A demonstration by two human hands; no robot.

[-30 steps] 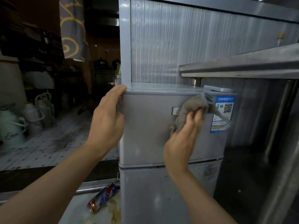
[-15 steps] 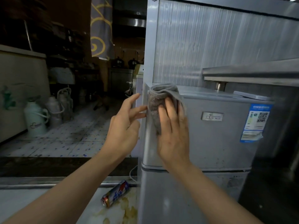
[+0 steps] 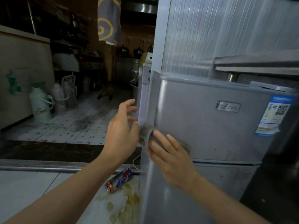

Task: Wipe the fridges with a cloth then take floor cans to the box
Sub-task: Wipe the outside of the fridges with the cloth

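Silver fridge [image 3: 210, 126] filling the right half of the frame, door front facing the camera. Right hand [image 3: 171, 157] at lower centre, fingers straight and flat, pressing the grey cloth [image 3: 146, 131] onto the door's left edge, cloth bunched beyond the fingertips; left hand [image 3: 123, 131] just left, fingers loosely spread, holding nothing. Can [image 3: 119, 180] lying on its side on the floor, bottom centre, beside a yellowish spill [image 3: 127, 199].
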